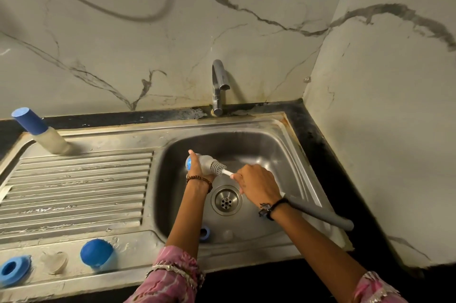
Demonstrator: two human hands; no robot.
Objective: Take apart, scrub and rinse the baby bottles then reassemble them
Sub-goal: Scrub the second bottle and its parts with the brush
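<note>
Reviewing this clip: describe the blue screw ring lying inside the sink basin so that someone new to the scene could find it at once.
Start at the steel sink basin and its round drain. Go toward the near wall, just right of the left forearm, to the small blue ring on the basin floor. Unlike the blue ring and blue cap on the front ledge, it lies inside the basin.

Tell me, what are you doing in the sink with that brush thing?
A person is scrubbing a baby bottle over the sink. The left hand holds the bottle on its side, and the right hand grips a bottle brush with its bristles at the bottle's mouth. The tap shows no water running. A blue ring lies in the basin. On the drainboard wait a blue cap, a nipple, another ring and a second bottle.
</note>
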